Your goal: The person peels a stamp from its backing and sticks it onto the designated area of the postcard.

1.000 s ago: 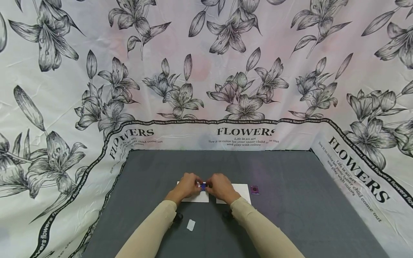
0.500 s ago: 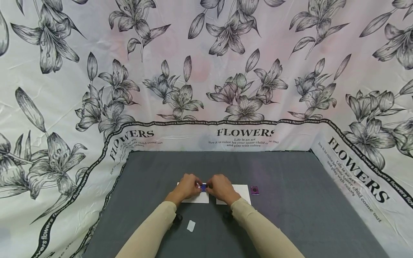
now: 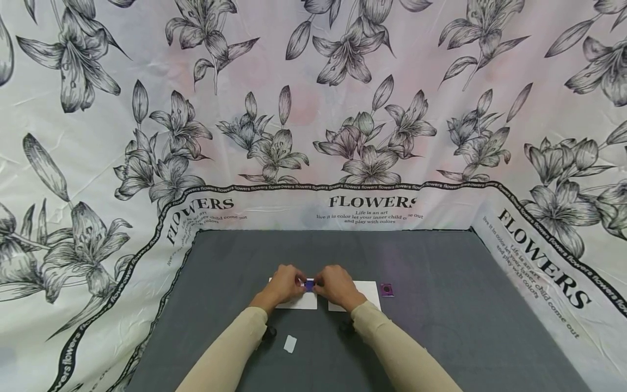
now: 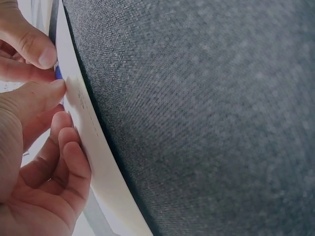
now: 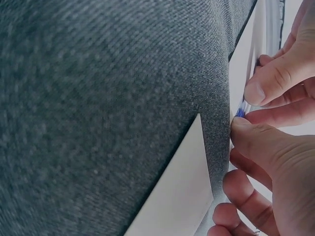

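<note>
A small blue square piece (image 3: 309, 286) lies at the right part of a white card (image 3: 296, 304), mostly covered by fingers. My left hand (image 3: 286, 284) pinches its left side between thumb and forefinger. On the right side, the thumb and forefinger of my right hand (image 3: 337, 285) pinch it too. Both wrist views show only a sliver of blue between the two thumbs, so its exact kind is hidden. Beneath my right hand and beyond it lies a second white card (image 3: 368, 291), apart from the first.
A purple square piece (image 3: 387, 289) with a dark round mark lies just right of the second card. Nearer me is a small white scrap (image 3: 290, 343). All rest on a dark grey cloth-covered table (image 3: 431, 326), with a flower-printed curtain (image 3: 303, 141) round its back and sides.
</note>
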The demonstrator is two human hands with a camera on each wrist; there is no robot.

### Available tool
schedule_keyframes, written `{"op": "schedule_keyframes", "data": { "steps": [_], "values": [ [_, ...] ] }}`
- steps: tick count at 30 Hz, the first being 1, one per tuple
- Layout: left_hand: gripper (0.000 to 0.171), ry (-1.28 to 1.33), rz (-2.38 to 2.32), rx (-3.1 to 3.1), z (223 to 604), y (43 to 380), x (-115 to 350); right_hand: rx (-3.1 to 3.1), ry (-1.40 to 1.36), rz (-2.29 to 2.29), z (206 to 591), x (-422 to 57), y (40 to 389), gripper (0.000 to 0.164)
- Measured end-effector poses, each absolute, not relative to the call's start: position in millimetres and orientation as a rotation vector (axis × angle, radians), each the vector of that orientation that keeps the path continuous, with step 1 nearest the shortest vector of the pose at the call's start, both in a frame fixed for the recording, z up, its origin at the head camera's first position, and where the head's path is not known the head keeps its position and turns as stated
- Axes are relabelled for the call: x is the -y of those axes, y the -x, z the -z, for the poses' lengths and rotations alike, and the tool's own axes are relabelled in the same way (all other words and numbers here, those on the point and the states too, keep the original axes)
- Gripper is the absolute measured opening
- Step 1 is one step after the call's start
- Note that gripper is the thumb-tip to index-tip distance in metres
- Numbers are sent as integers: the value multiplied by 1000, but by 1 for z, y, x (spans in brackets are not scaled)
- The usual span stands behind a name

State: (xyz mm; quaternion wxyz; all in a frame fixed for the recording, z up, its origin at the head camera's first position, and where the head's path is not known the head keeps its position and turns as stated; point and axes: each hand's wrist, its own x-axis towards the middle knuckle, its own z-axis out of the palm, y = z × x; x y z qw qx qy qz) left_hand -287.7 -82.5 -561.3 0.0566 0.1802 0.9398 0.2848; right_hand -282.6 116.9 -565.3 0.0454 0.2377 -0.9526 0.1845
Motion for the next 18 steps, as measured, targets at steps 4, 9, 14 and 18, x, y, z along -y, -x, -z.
{"op": "schedule_keyframes", "data": {
  "steps": [4,9,14,18],
  "values": [
    [17,-564,-860,-2858,562,289,84,2905,-728,-550,566,-118,283,9],
    [16,-562,-866,-2863,563,288,85,2916,-715,-551,566,-118,283,11],
    [16,-567,-872,-2861,562,288,87,2932,-711,-559,565,-118,283,11],
    [16,-564,-864,-2862,562,288,87,2950,-720,-554,565,-118,283,11]
  ]
}}
